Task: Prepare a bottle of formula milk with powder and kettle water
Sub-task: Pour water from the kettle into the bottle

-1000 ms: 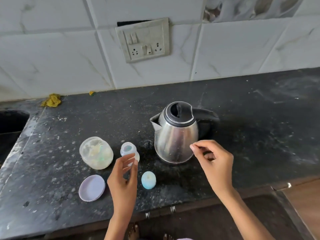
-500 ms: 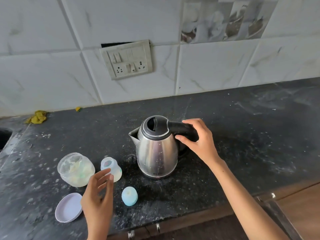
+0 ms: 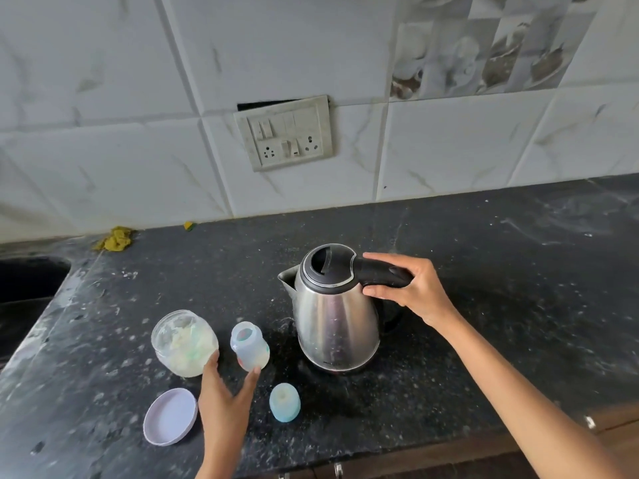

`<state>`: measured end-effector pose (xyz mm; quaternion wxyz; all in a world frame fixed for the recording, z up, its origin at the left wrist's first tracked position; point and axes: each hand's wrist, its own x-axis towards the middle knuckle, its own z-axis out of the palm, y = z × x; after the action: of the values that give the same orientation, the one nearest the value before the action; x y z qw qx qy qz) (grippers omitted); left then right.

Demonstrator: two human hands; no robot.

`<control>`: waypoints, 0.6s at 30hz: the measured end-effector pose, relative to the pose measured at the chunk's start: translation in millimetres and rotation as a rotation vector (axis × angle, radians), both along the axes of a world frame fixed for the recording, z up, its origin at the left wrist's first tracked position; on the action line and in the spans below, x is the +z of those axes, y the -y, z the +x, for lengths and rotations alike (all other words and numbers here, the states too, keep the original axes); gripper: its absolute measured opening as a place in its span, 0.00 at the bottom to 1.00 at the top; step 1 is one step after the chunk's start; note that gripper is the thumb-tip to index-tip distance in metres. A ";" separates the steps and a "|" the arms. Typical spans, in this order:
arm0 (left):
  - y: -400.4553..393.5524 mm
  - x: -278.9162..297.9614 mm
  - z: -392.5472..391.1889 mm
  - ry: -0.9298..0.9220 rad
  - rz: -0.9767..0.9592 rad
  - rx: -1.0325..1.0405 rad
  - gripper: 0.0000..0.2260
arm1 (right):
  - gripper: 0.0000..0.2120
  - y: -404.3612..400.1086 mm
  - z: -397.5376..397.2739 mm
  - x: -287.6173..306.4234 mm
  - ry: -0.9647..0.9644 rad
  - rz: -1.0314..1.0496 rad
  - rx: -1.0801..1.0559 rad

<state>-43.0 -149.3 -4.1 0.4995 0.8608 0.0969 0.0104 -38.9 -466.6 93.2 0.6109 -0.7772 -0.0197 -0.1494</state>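
Note:
A steel kettle (image 3: 337,326) with a black lid stands on the dark counter (image 3: 501,305). My right hand (image 3: 411,288) grips its black handle. To its left stands a small, uncapped baby bottle (image 3: 249,346). My left hand (image 3: 224,399) reaches up to the bottle from below, fingers spread at its base, touching or nearly touching it. Left of the bottle is an open glass jar (image 3: 185,342) of pale powder. The jar's lilac lid (image 3: 170,416) lies upturned in front of it. A blue bottle cap with teat (image 3: 284,402) stands near the front edge.
A sink (image 3: 24,281) opens at the far left. A yellow rag (image 3: 116,238) lies by the tiled wall, which carries a switch and socket plate (image 3: 285,133). The counter's front edge runs just below the lid and cap.
My right hand has closed fully round the kettle handle. My left hand has moved up to the base of the bottle. The camera has shifted, so everything appears further right.

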 end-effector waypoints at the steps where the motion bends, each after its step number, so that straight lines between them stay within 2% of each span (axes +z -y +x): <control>1: 1.9 -1.2 3.3 -0.011 0.000 -0.004 0.36 | 0.26 -2.9 1.9 1.3 0.011 0.000 -0.007; 8: 9.5 -5.6 25.4 -0.009 -0.093 -0.038 0.39 | 0.25 -14.3 14.9 12.8 0.040 -0.002 0.002; 13: 8.6 -5.3 40.3 0.066 -0.115 -0.069 0.24 | 0.24 -17.1 20.5 20.9 0.037 -0.035 0.038; 18: 6.2 4.1 50.0 0.095 -0.123 -0.149 0.22 | 0.23 -18.1 24.5 30.1 0.015 -0.086 0.074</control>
<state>6.9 -155.5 0.0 0.5547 0.8319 0.0095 0.0079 -14.4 -448.5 123.3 0.5819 -0.8004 -0.0594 -0.1313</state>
